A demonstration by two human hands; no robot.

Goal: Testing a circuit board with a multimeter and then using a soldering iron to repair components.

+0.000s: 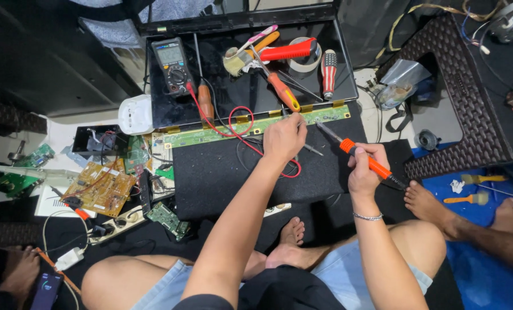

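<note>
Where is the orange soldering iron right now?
In the head view, the orange soldering iron is in the right hand, right of centre, its tip aimed at the long green circuit strip beside the left hand.

We note our right hand (pixel 364 172) gripping an orange-handled soldering iron (pixel 367 161), its tip near the long green circuit strip (pixel 256 126). Our left hand (pixel 284 139) rests at that strip, over a red wire (pixel 233 132). A multimeter (pixel 173 64) lies beyond.

Bare arms, bare feet; light denim shorts (pixel 337 270); thin silver bracelet (pixel 367 217) on right wrist.
</note>
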